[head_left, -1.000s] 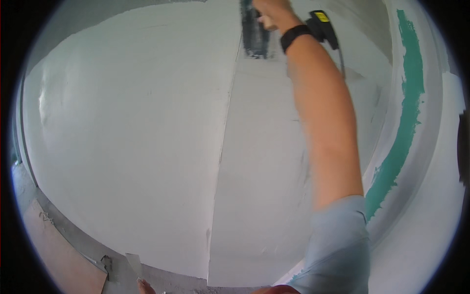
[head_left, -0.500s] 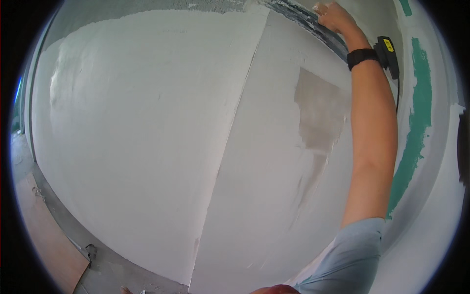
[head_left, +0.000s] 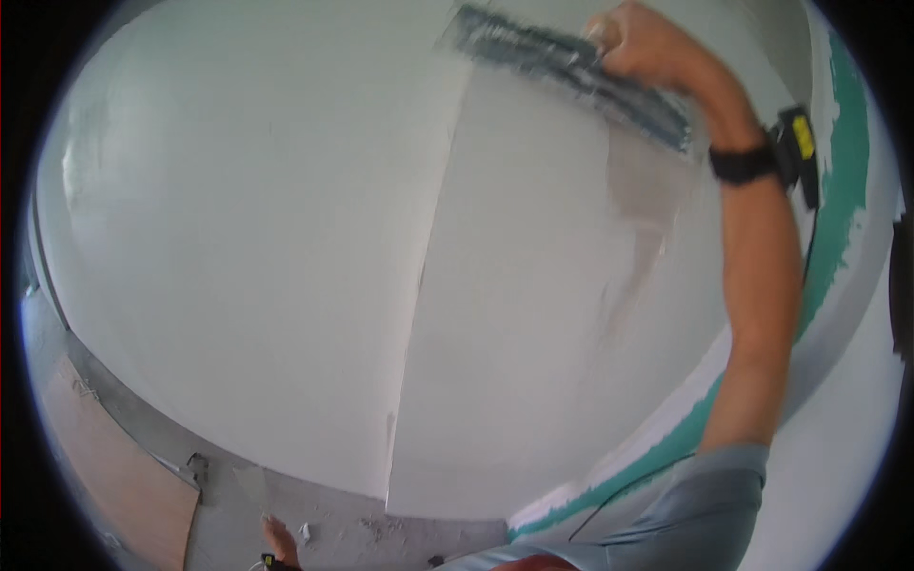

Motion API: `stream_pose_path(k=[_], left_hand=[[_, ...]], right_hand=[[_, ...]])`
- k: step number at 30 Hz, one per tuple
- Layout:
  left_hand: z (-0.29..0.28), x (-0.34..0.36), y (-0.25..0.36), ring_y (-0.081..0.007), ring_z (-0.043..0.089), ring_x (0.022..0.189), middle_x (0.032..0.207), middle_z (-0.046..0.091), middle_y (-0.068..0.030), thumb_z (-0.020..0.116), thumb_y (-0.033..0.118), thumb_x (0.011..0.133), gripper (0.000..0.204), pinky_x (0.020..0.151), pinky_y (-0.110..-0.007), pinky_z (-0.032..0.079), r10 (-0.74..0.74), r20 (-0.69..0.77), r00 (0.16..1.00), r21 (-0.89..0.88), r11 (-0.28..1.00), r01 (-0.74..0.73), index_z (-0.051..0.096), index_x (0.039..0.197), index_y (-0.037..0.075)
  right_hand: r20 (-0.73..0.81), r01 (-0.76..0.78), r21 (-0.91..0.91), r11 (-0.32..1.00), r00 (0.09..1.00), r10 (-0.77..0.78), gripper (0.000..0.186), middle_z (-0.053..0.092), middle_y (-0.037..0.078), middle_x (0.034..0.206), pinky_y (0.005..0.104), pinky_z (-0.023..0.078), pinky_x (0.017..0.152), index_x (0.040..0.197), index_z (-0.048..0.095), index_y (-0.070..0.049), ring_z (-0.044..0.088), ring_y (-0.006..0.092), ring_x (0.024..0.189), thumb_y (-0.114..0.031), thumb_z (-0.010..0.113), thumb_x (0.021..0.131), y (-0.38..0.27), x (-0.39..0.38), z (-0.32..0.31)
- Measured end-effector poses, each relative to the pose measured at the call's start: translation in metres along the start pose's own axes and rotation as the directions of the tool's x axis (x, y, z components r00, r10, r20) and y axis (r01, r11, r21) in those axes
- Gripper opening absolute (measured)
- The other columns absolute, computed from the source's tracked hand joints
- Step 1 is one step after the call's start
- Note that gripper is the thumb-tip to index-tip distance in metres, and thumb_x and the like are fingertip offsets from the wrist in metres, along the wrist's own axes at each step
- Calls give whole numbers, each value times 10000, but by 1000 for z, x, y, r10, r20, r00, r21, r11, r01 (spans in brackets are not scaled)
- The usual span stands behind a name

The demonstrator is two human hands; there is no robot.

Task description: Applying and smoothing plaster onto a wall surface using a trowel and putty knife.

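My right hand (head_left: 647,43) is raised at the upper right, closed round the handle of a wide plastering trowel (head_left: 571,71). The long, plaster-smeared blade lies against the wall (head_left: 286,238), slanting down to the right, and is smeared by motion. Wet white plaster covers most of the wall. A thin ridge line (head_left: 419,295) runs down it from the blade's left part. Below the blade's right end shows a thin brownish patch (head_left: 647,195). Low at the left, my left hand (head_left: 278,540) is closed, seemingly on a putty knife whose broad pale blade (head_left: 252,485) points up.
A thin brown board (head_left: 124,457) lies on the grey floor (head_left: 362,542) at the lower left, with scraps of plaster nearby. To the right, a ragged green strip (head_left: 843,200) borders the adjoining white surface. A black band with a small device (head_left: 795,147) sits on my right wrist.
The trowel has come down the wall from the top edge, showing more of its blade. The view has shifted, and my left hand with the pale blade has come into sight at the bottom.
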State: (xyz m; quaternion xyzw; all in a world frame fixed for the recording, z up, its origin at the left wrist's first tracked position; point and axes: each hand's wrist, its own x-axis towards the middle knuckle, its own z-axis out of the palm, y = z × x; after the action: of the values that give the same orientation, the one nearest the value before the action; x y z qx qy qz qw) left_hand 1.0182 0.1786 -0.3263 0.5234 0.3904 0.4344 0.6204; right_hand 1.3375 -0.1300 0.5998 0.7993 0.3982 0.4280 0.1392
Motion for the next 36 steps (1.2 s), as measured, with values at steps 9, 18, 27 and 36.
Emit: stream_pose_path(k=[9,18,27,36], left_hand=[[-21,-27,119,-51,349,524,613,360,40,405,278,907,177,407,-199,264,-202,143,969,11,979,202,398,822,123],[-23,-105,229,-46,317,415,587,357,36,369,374,908,261,351,-193,262,-275,195,942,27,961,275,391,806,136],[17,-149,301,-51,339,454,610,374,26,331,314,925,267,397,-208,295,-236,334,912,191,965,180,409,815,84],[121,-181,336,-65,380,520,635,436,11,395,407,899,390,447,-215,314,-319,875,364,267,945,188,503,823,41]], right_hand=[[71,-113,262,959,993,98,86,568,106,718,391,463,580,749,521,-53,592,287,657,-128,546,714,-197,-187,169],[274,-242,430,870,953,129,143,561,90,728,416,460,505,740,496,-63,582,304,586,-192,554,753,-341,-339,322],[552,-554,822,128,832,52,108,609,107,699,303,446,642,729,580,-22,582,216,657,-13,524,637,-334,-406,299],[513,-102,289,-952,856,64,362,416,69,1140,308,350,881,1149,353,-21,417,165,1028,-155,501,847,-208,-377,173]])
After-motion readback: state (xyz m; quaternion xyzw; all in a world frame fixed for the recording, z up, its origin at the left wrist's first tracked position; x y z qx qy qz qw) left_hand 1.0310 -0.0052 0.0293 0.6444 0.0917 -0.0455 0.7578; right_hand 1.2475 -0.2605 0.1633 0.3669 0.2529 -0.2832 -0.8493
